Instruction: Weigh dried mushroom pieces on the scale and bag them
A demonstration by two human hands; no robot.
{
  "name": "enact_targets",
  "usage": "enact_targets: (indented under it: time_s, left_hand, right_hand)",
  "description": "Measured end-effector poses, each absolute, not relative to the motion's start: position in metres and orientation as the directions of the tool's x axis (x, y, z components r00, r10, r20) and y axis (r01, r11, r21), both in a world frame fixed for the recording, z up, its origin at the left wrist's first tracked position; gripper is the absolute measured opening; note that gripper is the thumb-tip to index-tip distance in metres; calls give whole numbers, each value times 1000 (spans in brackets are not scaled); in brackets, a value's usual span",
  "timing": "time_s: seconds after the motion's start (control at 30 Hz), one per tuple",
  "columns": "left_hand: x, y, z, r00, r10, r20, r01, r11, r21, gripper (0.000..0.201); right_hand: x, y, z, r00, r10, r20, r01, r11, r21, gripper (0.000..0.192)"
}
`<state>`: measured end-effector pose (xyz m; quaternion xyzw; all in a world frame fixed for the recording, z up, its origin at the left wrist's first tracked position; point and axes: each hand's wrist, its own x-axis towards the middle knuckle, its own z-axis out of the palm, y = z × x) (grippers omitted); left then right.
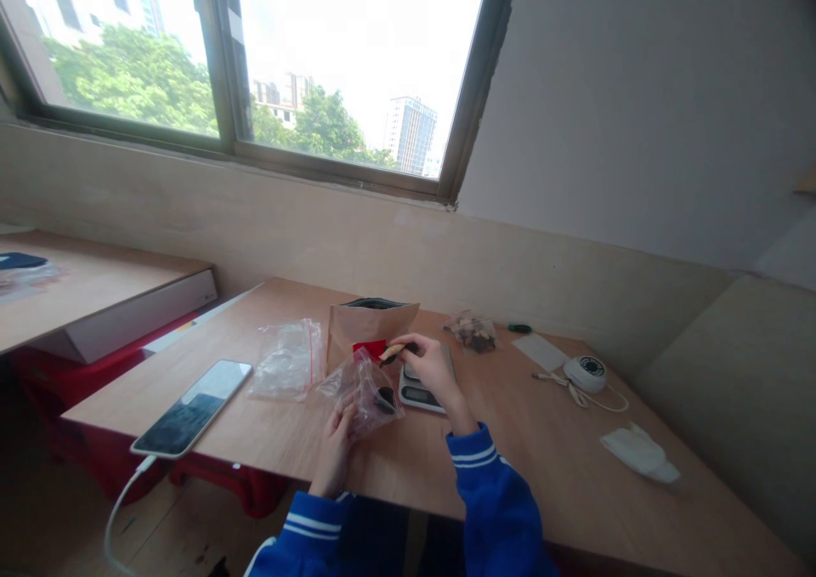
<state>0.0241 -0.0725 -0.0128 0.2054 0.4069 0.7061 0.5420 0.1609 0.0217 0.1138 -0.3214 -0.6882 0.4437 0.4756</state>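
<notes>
**Small piece pinched over clear bag, centre frame**

Left hand grips the lower edge of a clear plastic bag lying on the worktop, centre of frame. Right hand pinches a small tan piece between fingertips at the bag's mouth. Brown paper pouch stands just behind; scale beside the right hand. Bag looks thin, limp, slippery: best held at the rim. Piece looks light, stiff; a fingertip pinch should do.

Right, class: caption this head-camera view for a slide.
Left hand steadies a clear plastic bag; right hand pinches a small piece above it.
</notes>
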Motion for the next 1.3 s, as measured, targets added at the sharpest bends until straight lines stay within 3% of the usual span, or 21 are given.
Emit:
enact_targets:
  time_s: [0.23,0.33,0.43,0.63,1.07,1.3]
  left_hand:
    - [23,-74,-11,-315,935,-164,-598,-61,799,53]
    - [22,-74,-13,-322,932,-165,-571,-53,819,52]
    - [22,-73,-14,-329,932,-155,-564,-62,823,49]
    - [22,-72,-15,-330,930,-164,-570,-58,820,50]
    - [21,-73,-16,-323,929,-179,-565,-37,825,43]
    - [21,-73,-17,-314,935,-167,-585,-51,809,51]
  right_hand:
    - [147,36,170,-190,879,437,-162,411,-897,24]
    - [134,54,184,-197,844,500,-93,491,-866,19]
    - [120,69,184,-219,822,525,77,551,-831,15]
    - [104,70,180,-297,765,572,358,645,-676,22]
    - [112,73,181,-552,563,614,364,826,-430,29]
    - [110,75,179,-559,580,593,347,813,-467,33]
